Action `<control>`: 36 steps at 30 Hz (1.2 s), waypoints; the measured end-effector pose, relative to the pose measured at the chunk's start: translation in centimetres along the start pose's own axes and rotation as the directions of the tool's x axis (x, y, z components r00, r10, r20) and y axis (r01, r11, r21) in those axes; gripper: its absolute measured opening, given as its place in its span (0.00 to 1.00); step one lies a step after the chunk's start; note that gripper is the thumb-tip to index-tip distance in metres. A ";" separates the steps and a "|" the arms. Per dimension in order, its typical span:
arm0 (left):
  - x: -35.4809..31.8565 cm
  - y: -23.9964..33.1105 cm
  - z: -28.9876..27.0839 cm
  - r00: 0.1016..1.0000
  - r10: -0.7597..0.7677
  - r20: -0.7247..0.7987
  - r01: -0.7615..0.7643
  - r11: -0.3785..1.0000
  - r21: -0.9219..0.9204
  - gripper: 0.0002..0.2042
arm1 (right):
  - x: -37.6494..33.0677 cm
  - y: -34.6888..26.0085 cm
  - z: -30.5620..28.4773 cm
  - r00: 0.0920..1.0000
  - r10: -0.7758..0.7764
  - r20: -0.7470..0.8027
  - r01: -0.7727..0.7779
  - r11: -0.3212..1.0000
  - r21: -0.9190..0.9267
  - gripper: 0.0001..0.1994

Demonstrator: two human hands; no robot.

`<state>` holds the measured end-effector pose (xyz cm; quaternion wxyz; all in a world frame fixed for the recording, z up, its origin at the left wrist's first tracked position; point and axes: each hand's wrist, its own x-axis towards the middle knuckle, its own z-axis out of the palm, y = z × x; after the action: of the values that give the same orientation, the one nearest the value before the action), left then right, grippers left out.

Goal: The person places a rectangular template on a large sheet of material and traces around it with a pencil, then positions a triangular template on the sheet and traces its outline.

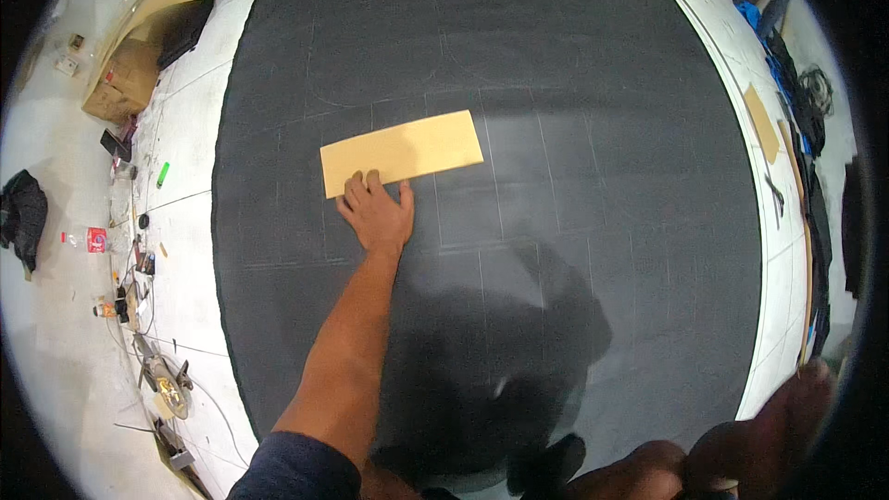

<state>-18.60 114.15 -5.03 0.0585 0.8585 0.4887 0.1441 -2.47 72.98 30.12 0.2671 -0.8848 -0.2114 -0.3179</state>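
left hand (380, 215), spread, touched tan card (405, 150), judged light, stiff, best gripped by edges; right hand's state was indeterminable.

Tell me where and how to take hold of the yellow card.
Pinch the card by its short right end, coming from the right. That end is free, while the left hand touches the near long edge toward its left end. The card looks thin and flat on the cloth, so it probably needs prying up first.
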 end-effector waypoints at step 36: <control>23.9 9.5 7.5 0.989 -0.107 0.103 0.110 0.994 -0.023 0.30 | -2.7 -2.1 46.1 0.679 0.107 0.726 -0.201 0.979 0.044 0.14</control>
<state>3.02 130.04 -5.36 0.1036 0.8358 0.5291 0.1037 15.23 102.10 -1.19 0.2413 -0.9352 -0.2425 0.0912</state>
